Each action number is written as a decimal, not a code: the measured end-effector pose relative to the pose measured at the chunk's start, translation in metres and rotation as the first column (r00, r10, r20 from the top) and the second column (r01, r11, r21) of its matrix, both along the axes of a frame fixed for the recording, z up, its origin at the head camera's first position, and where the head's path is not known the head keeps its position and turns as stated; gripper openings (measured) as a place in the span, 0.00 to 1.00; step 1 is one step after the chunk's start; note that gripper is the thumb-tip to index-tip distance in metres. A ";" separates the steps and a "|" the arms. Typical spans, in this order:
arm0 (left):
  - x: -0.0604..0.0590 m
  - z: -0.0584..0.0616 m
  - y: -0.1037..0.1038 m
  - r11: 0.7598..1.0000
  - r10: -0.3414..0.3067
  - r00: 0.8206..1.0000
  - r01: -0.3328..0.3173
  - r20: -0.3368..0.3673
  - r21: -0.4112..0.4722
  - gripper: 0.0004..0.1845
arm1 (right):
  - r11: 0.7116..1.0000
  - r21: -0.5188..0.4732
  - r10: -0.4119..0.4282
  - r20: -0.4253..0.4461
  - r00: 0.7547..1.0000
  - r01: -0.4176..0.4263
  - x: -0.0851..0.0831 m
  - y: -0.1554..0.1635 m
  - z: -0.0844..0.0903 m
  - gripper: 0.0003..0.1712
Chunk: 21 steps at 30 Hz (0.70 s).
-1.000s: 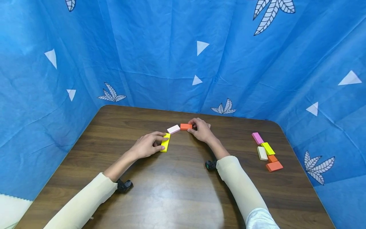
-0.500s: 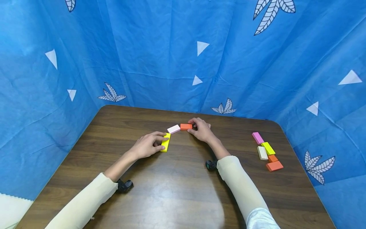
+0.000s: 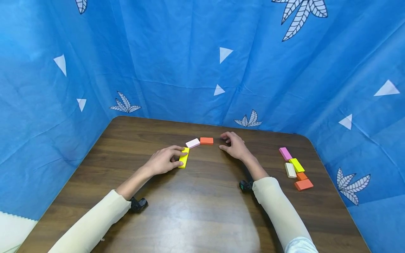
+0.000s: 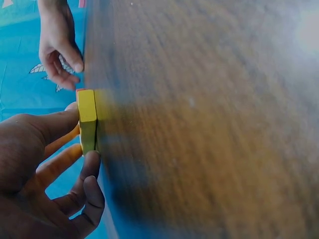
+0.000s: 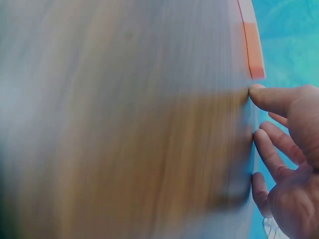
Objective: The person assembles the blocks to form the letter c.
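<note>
My left hand point(image 3: 162, 161) pinches a yellow block point(image 3: 184, 160) that lies flat on the table, thumb at its near end and fingers at its far end. In the left wrist view the same yellow block point(image 4: 87, 117) shows between thumb and fingers. A pale pink block point(image 3: 193, 143) lies at an angle off its far end. Beside that, an orange block point(image 3: 206, 141) continues the curved row. Just right of the orange block, my right hand point(image 3: 235, 147) holds nothing, its fingers loosely bent. A gap separates its thumb from the orange block point(image 5: 254, 52) in the right wrist view.
On the table's right side lies a loose group: a pink block point(image 3: 285, 153), a yellow-green block point(image 3: 296, 165), a cream block point(image 3: 290, 170), a small orange block point(image 3: 302, 176) and a red-orange block point(image 3: 304, 185). A blue curtain point(image 3: 177, 95) hangs behind the wooden table point(image 3: 202, 211).
My right hand has let go of the orange block and moved a little to the right. The left hand stays on the yellow block, and the row keeps its place.
</note>
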<state>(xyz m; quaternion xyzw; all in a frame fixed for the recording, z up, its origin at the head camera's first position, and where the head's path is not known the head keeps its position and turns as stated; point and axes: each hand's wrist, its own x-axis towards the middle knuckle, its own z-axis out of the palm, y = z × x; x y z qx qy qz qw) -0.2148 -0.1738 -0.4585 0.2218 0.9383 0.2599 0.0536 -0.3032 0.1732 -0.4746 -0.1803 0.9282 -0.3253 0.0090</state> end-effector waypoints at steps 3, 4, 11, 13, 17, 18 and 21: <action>0.000 0.000 0.002 1.000 -0.003 1.000 0.003 0.002 -0.004 0.24 | 1.000 0.002 -0.018 -0.002 1.000 0.018 0.006 0.020 0.001 0.23; 0.000 0.000 0.002 1.000 -0.005 1.000 0.005 0.001 -0.004 0.24 | 1.000 0.007 -0.027 -0.005 1.000 0.027 0.008 0.027 0.003 0.22; -0.001 -0.001 0.004 1.000 -0.008 1.000 0.008 -0.015 0.004 0.24 | 0.994 0.036 -0.104 -0.008 0.995 0.104 0.021 0.076 0.011 0.18; -0.001 -0.001 0.004 1.000 -0.003 1.000 0.003 -0.014 0.004 0.23 | 0.991 0.034 -0.128 -0.018 0.992 0.129 0.025 0.089 0.012 0.18; 0.000 -0.001 0.004 1.000 0.000 1.000 0.000 -0.006 0.014 0.23 | 0.983 0.043 -0.179 -0.036 0.983 0.180 0.034 0.113 0.010 0.20; 0.000 -0.002 0.004 1.000 -0.001 1.000 0.001 -0.007 0.015 0.24 | 0.980 0.053 -0.189 -0.037 0.981 0.191 0.036 0.118 0.009 0.21; 0.000 -0.003 0.002 1.000 -0.003 1.000 0.003 -0.009 0.014 0.24 | 0.974 0.072 -0.213 -0.044 0.976 0.216 0.043 0.131 0.010 0.24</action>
